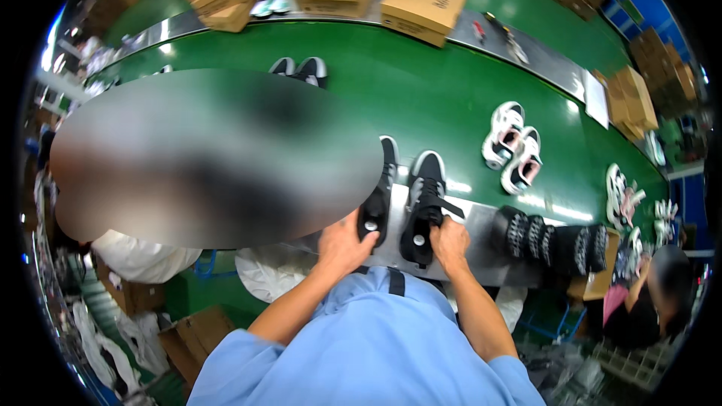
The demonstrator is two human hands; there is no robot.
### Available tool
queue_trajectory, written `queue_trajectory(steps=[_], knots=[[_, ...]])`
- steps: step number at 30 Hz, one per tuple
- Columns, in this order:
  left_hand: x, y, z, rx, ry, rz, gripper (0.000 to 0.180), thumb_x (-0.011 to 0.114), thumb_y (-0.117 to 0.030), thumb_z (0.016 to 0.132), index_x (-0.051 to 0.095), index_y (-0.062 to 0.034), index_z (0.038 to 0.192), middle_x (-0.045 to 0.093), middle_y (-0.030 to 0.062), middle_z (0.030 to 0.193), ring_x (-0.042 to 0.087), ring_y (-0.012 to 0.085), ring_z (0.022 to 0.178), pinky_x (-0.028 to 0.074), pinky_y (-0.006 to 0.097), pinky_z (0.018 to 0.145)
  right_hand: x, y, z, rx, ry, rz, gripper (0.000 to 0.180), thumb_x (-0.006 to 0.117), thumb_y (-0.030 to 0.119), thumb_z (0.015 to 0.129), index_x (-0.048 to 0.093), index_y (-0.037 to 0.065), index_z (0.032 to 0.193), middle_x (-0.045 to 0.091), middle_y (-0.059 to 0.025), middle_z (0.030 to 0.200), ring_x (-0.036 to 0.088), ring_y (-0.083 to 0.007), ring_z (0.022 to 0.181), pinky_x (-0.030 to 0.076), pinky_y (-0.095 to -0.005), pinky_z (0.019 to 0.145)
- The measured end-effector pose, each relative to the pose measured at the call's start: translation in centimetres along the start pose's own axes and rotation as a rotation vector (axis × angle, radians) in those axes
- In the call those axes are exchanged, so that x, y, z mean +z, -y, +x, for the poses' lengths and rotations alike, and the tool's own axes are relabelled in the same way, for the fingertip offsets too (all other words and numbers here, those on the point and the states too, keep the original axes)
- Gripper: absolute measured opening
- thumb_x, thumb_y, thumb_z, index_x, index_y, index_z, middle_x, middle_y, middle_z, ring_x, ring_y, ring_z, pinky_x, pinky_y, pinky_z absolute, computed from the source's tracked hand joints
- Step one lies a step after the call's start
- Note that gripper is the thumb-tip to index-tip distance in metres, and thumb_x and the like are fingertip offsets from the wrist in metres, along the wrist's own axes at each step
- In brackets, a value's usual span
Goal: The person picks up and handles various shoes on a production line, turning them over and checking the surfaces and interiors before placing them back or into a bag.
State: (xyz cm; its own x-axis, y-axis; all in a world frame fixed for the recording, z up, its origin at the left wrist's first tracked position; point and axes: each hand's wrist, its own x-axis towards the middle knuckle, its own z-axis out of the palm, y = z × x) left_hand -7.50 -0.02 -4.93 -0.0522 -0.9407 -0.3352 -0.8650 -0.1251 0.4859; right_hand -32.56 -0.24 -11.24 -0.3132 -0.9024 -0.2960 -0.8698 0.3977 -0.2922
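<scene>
Two black sneakers with grey laces and white toe edging stand side by side in front of me, toes pointing away. My left hand [346, 246] holds the heel end of the left sneaker [385, 207], its thumb near the opening; a blurred patch covers part of that shoe. On the other side, my right hand [450, 244] grips the right sneaker [426, 188] by its collar, beside a dark strap. Round pale spots show on both insoles. Some fingers of each hand are hidden behind the shoes.
White-and-black sneakers [514, 146] sit on the green belt [451, 98]. Dark chunky footwear [545, 242] stands on the metal ledge to my right. Cardboard shoeboxes [425, 6] line the far ledge. Another person [639, 301] is at the far right. A large blur covers the left.
</scene>
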Motion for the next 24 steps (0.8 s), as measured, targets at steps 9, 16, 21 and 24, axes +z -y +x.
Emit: queue_trajectory(steps=[9, 16, 21, 24], knots=[[1.4, 0.3, -0.1, 0.144, 0.061, -0.449, 0.075, 0.072, -0.032, 0.091, 0.043, -0.0005, 0.153, 0.060, 0.0327, 0.133, 0.060, 0.0472, 0.119, 0.048, 0.050, 0.104, -3.6, 0.4, -1.8, 0.038, 0.466, 0.000, 0.062, 0.070, 0.057, 0.088, 0.074, -0.004, 0.100, 0.074, -0.0278, 0.089, 0.073, -0.0443, 0.092, 0.056, -0.0491, 0.085], [-18.9, 13.4, -2.3, -0.003, -1.030, 0.020, 0.025, 0.070, -0.013, 0.093, 0.067, 0.0009, 0.113, 0.067, 0.0183, 0.112, 0.063, 0.0370, 0.104, 0.051, 0.046, 0.092, -9.2, 2.1, -6.8, 0.035, 0.485, 0.502, 0.035, 0.076, 0.027, 0.093, 0.070, -0.006, 0.104, 0.073, -0.0116, 0.079, 0.069, -0.0161, 0.069, 0.054, -0.0314, 0.063], [-24.5, 28.9, 0.4, -0.236, -1.144, 0.374, 0.047, 0.073, -0.023, 0.094, 0.061, 0.0049, 0.130, 0.062, 0.0214, 0.129, 0.059, 0.0421, 0.115, 0.045, 0.050, 0.103, -7.3, 6.9, -7.7, -0.086, 0.568, 0.565, 0.028, 0.074, 0.021, 0.095, 0.070, -0.005, 0.104, 0.072, -0.0091, 0.079, 0.067, -0.0128, 0.067, 0.054, -0.0280, 0.061], [-24.8, 33.4, 1.8, -0.163, -1.083, 0.407, 0.048, 0.074, -0.024, 0.093, 0.062, 0.0060, 0.129, 0.064, 0.0222, 0.128, 0.059, 0.0429, 0.115, 0.046, 0.050, 0.103, -6.3, 9.1, -8.3, -0.143, 0.601, 0.512, 0.027, 0.074, 0.019, 0.095, 0.069, -0.006, 0.104, 0.073, -0.0096, 0.079, 0.068, -0.0129, 0.068, 0.055, -0.0280, 0.062]])
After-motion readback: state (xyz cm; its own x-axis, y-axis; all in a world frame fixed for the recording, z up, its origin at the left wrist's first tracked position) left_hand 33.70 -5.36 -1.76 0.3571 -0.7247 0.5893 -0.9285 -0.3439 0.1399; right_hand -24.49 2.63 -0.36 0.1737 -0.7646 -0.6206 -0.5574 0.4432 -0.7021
